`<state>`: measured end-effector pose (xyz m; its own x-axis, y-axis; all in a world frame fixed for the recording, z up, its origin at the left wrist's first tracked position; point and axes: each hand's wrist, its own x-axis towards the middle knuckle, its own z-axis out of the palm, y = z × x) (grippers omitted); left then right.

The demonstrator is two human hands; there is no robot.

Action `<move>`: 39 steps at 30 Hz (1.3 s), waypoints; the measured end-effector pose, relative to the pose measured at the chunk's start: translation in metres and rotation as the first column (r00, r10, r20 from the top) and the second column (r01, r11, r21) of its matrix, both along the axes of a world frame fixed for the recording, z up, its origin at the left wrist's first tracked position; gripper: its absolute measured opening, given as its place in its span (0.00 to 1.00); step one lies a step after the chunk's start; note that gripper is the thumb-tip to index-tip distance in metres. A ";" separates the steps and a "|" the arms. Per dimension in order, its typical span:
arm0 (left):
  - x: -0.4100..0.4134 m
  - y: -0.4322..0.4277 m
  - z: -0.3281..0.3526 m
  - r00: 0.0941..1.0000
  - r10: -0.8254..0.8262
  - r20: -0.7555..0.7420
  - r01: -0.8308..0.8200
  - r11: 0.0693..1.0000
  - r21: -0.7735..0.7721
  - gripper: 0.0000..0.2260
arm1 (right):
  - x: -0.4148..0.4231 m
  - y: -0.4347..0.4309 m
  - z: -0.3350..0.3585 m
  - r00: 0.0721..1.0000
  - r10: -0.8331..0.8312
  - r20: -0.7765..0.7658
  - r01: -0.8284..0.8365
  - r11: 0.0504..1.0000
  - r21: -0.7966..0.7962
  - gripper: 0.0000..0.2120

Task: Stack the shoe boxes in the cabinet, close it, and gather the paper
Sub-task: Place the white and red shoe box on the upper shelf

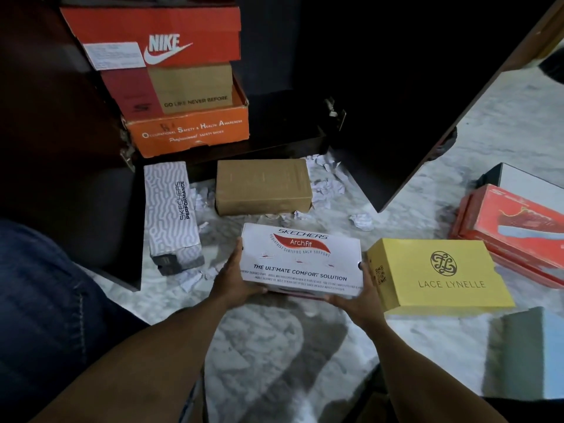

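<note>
The left hand (235, 276) grips the left end of a white Skechers box (302, 261), thumb on the lid edge and fingers curled underneath. The right hand (357, 297) holds the near right corner in the same way. The box sits level between them, lid up. Whether it is clear of the marble floor (274, 346) I cannot tell.

Directions are taken from that box:
- **3 o'clock:** just beside it, a yellow box (439, 276) lies flat.
- **2 o'clock:** farther out, red boxes (512, 227) lie stacked, with a white box (531, 178) behind them.
- **5 o'clock:** a grey-blue box (525, 352).
- **12 o'clock:** a plain brown box (264, 186) lies on the floor, directly between the held box and the cabinet (274, 117).
- **Around the brown box:** crumpled paper (329, 184) is scattered about it and along the cabinet's front edge. One wad (361, 221) lies apart at 1 o'clock.
- **10 o'clock:** a patterned Skechers box (171, 209) stands on its long side near the left door (61, 148).
- **11 o'clock, well beyond:** three boxes are stacked at the left of the cabinet floor. An orange safety-shoe box (189, 132) is at the bottom, a brown-and-red box (183, 87) sits in it, and a Nike box (158, 35) is on top.
- **1 to 2 o'clock:** the right door (396, 117) stands open.
- **8 o'clock:** a denim-clad knee (45, 300).
</note>
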<state>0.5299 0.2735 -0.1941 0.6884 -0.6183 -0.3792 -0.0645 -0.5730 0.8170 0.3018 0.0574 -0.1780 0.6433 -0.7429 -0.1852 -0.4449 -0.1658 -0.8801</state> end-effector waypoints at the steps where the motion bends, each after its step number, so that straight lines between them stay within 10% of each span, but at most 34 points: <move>1: 0.001 -0.001 0.001 1.000 0.005 0.013 -0.005 1.000 0.001 0.64 | 0.001 0.002 0.004 1.000 -0.002 0.020 0.002 1.000 -0.005 0.46; 12: 0.032 -0.054 0.107 0.977 0.137 0.163 -0.082 0.949 -0.305 0.61 | 0.020 -0.031 0.102 0.989 -0.009 0.144 0.021 0.997 -0.077 0.39; 17: 0.070 -0.072 0.219 0.969 0.088 0.233 0.029 0.889 -0.457 0.44 | 0.059 -0.057 0.193 0.956 -0.020 0.291 0.039 0.998 -0.057 0.57; 27: 0.129 -0.111 0.405 0.891 0.264 0.369 0.061 0.737 -0.673 0.33 | 0.114 -0.074 0.347 0.886 0.031 0.463 0.138 0.935 -0.325 0.44; 39: 0.225 -0.200 0.404 0.861 0.393 0.324 -0.094 0.748 -0.657 0.43 | 0.198 -0.114 0.347 0.865 0.010 0.502 0.166 0.938 -0.305 0.44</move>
<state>0.7554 0.0734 0.2103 0.8404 -0.3952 0.3708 -0.4103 -0.0170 0.9118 0.4997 -0.0563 0.1691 0.5209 -0.7543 0.3995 0.0046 -0.4655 -0.8850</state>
